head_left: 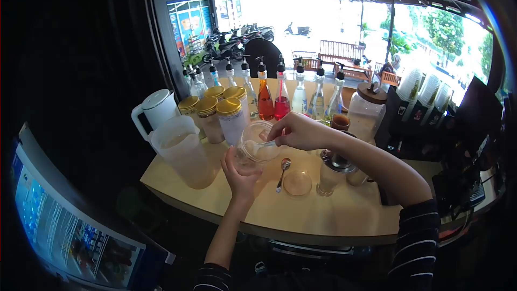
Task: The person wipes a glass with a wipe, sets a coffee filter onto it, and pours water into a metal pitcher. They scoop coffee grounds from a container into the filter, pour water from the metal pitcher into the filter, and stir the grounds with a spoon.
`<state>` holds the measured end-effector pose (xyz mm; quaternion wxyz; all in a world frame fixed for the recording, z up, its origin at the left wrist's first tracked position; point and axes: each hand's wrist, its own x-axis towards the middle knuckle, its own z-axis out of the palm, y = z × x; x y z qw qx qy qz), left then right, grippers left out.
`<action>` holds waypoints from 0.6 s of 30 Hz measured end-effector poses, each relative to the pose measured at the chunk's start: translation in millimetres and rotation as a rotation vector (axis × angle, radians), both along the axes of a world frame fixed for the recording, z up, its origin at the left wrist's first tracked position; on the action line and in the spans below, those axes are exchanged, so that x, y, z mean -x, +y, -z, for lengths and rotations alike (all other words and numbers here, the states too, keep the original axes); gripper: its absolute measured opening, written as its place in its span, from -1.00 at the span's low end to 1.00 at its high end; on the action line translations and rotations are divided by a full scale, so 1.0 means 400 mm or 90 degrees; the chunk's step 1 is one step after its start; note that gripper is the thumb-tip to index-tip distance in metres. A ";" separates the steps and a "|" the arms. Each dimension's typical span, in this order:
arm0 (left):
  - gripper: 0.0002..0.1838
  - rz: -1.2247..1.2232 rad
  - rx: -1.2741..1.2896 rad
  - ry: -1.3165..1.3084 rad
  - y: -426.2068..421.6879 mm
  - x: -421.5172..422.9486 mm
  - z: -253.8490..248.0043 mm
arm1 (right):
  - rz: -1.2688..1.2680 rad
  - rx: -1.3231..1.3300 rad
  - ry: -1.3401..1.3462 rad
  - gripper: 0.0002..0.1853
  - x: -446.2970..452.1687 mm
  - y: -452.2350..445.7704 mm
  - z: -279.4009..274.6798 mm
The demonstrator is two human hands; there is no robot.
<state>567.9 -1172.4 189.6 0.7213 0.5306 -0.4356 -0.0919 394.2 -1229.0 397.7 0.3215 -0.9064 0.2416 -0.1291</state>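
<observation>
My left hand [240, 175] is wrapped around a clear plastic jar [249, 163], tilted above the counter. Its mouth is uncovered and faces me. My right hand [293, 131] pinches a white plastic spoon [259, 144], whose bowl end is inside the jar's mouth. What the jar contains is hard to make out. On the counter below lie a metal spoon [284, 167] and a round see-through lid [297, 183]. Under my right forearm stands a glass [327, 179] with a metal drip filter [338, 162] on top.
Several gold-lidded jars [229, 106] stand behind my left hand, with a frosted pitcher [186, 156] and white jug [158, 105] to the left. Pump bottles [265, 97] line the back. A lidded glass jar [367, 109] and cup holder [417, 106] stand right.
</observation>
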 end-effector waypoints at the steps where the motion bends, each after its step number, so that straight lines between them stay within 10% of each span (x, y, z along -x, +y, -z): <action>1: 0.06 -0.003 0.002 -0.027 0.017 -0.001 -0.012 | -0.013 0.018 -0.010 -0.74 -0.002 0.004 -0.003; 18: 0.09 -0.053 -0.094 -0.165 0.086 0.011 0.002 | -0.034 -0.086 -0.106 -0.76 0.073 -0.065 -0.001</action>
